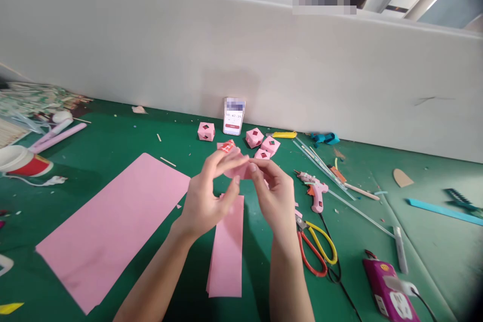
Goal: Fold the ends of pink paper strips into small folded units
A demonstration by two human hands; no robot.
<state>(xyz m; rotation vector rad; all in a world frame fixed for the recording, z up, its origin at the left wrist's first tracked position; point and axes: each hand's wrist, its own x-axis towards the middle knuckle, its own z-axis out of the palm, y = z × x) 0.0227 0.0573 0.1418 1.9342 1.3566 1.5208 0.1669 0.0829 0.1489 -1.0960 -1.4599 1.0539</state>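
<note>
A small piece of pink paper [243, 172] is raised in front of me, partly hidden by my fingers. My right hand [277, 191] pinches it between thumb and fingertips. Against its left side reach the stretched fingers of my left hand [206, 198], with the thumb held apart below. A red-and-white checked patch [227, 146] shows at the left fingers. Beneath my hands lie long pink paper strips [229, 261], stacked slightly out of line. Beyond them sit folded pink paper pieces with diamond-shaped openings, one [206, 132] at the left and several at the right, including one [254, 138].
A large pink sheet [113, 231] covers the left of the green table. To the right are a pink glue gun [315, 188], scissors [317, 246], a yellow cutter [284, 135] and a purple power adapter [390, 289]. A phone [233, 116] leans on the white partition [151, 45]. A paper cup [26, 161] lies left.
</note>
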